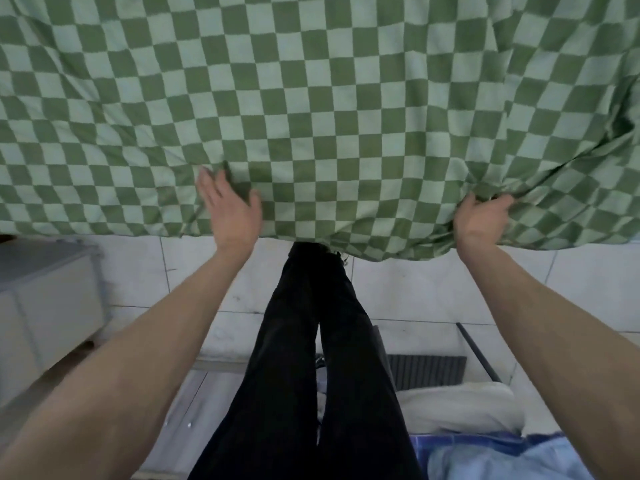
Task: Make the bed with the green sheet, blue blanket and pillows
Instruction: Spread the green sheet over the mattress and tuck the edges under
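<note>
Along the near edge, the green sheet (311,109) is bunched in the right hand (479,221); the left hand (230,209) is spread. Light, limp cloth is best gripped at the hem.

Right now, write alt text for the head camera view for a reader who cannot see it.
A person stands at a bed covered by a green checked sheet; the right hand grips a bunched fold near its hanging edge, the left hand is open against it. Below are black trousers, a tiled floor, and blue bedding.
</note>
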Demonstrator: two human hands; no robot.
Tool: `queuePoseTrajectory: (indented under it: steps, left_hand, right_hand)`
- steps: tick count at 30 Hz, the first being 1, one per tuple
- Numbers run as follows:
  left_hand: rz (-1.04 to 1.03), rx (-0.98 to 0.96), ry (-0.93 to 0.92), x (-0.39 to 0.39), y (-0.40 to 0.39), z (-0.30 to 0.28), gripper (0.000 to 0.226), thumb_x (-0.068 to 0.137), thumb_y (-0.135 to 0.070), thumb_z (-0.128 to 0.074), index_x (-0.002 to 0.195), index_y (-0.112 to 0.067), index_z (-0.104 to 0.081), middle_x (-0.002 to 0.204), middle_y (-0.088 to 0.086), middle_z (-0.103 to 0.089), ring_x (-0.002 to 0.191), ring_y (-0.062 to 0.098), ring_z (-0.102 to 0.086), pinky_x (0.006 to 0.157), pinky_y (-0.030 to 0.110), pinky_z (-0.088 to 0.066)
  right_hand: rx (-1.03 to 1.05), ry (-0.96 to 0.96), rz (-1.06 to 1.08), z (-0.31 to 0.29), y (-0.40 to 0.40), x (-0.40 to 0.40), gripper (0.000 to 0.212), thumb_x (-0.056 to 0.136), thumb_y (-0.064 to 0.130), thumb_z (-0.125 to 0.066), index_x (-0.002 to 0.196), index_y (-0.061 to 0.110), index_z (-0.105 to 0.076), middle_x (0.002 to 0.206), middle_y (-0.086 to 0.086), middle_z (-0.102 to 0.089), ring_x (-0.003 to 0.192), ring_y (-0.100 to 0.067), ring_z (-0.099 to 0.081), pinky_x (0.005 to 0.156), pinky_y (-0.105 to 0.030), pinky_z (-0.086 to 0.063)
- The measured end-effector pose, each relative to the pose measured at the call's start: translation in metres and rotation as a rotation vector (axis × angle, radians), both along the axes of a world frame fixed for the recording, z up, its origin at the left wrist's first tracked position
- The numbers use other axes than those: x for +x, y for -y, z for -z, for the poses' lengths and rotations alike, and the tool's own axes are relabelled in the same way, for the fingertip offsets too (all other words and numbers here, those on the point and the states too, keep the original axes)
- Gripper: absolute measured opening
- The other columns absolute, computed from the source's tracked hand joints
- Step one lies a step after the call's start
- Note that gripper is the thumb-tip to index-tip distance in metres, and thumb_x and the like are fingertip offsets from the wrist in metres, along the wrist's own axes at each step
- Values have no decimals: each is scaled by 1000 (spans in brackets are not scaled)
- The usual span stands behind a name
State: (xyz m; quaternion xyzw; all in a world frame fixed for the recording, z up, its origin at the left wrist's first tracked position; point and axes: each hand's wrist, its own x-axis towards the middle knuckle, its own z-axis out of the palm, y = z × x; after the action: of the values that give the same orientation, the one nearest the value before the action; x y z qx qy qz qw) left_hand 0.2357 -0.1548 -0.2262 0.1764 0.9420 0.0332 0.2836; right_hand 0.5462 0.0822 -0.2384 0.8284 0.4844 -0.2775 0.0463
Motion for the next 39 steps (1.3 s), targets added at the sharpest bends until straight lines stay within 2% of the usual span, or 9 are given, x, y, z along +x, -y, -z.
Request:
queuePoseTrajectory:
  steps: [4,8,13,18,22,26,29,35,39]
  left_hand:
    - [246,8,111,56,-26,5,88,98,-53,-54,164,-17,-8,172,10,7,158,30,8,121,65,-15]
    - [201,-31,175,65,-33,16,105,90,-64,-61,164,-23,2,171,6,15,158,29,13,115,75,-17]
    - [222,-70,170,64,-33,15,110,88,-57,-69,164,-23,3,171,8,16,158,31,12,115,75,-19]
    - [356,-81,72,101,-48,6,89,94,-32,-63,163,-14,-9,171,17,5,157,37,4,120,66,-22]
    - [607,44,125,167,-79,5,73,96,-24,-57,160,-12,-23,171,14,1,158,33,1,124,57,-21]
    - [652,75,158,243,-123,1,66,98,-27,-55,157,-14,-29,171,14,-2,158,33,1,124,55,-23]
    - [590,138,170,298,-158,-6,61,98,-23,-56,154,-11,-35,170,15,-12,158,30,-8,125,51,-25]
    - [429,101,152,393,-210,-22,55,102,-27,-54,149,-4,-38,169,16,-15,157,31,-12,127,47,-22]
    - [289,-18,159,419,-238,-20,66,99,-27,-56,154,-3,-30,169,17,-12,156,34,-11,126,49,-21]
  right_hand:
    - [-71,69,-152,2,-5,8,37,101,27,-48,128,1,-50,130,-21,-60,120,-38,-56,101,-40,-43]
    - [-12,148,-56,-5,-26,52,39,100,32,-49,125,3,-55,127,-22,-62,119,-39,-57,101,-40,-43]
    - [-76,58,-16,-10,-39,75,36,92,33,-58,116,7,-60,118,-16,-66,110,-34,-62,95,-37,-46]
    - [91,21,150,-15,-68,111,56,81,49,-60,118,7,-55,121,-12,-61,114,-32,-58,101,-35,-44]
    - [-154,116,103,-7,-90,151,95,80,59,-70,145,1,-32,146,-20,-38,134,-36,-41,113,-44,-35]
    - [-175,88,-255,-1,-108,169,42,97,34,-59,118,-2,-63,121,-24,-65,112,-38,-62,90,-37,-47]
    - [-189,30,-440,-9,-124,196,32,100,27,-51,116,2,-61,116,-22,-65,108,-39,-62,87,-40,-49]
    - [37,99,51,-30,-208,358,40,102,19,-38,136,-2,-43,131,-22,-58,119,-38,-58,100,-42,-43]
    - [197,-3,229,-27,-257,413,19,99,18,-38,114,9,-47,114,-12,-62,94,-27,-58,85,-30,-46]
